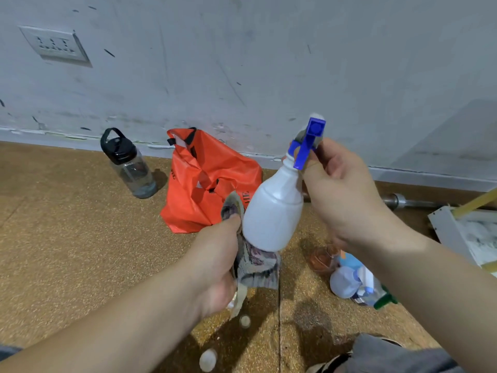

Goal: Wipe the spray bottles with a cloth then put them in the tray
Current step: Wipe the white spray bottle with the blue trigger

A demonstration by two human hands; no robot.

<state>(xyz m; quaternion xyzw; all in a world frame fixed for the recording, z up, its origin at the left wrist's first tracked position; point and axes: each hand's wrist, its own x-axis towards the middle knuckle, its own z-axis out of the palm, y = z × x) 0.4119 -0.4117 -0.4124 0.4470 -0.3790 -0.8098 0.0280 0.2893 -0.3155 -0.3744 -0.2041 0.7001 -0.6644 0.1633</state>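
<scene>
With the right hand (341, 189) pinching the neck at the blue trigger (305, 149) and the left hand (215, 262) gripping the cloth (256, 265) against the base of the white spray bottle (274, 211), held mid-air over the floor (80, 238), a hard wipe may twist the bottle loose or fire the trigger.

spray bottle (271, 211): base hidden in cloth (255, 267) | left hand (215, 254): fingers out of sight behind cloth | bottle pile (347, 281): partly behind right forearm (430, 278), count unclear | tray (443, 227): cut by right edge | bag (199, 184): print half covered, unreadable | metal bar (414, 202): left part behind right hand (336, 184)
</scene>
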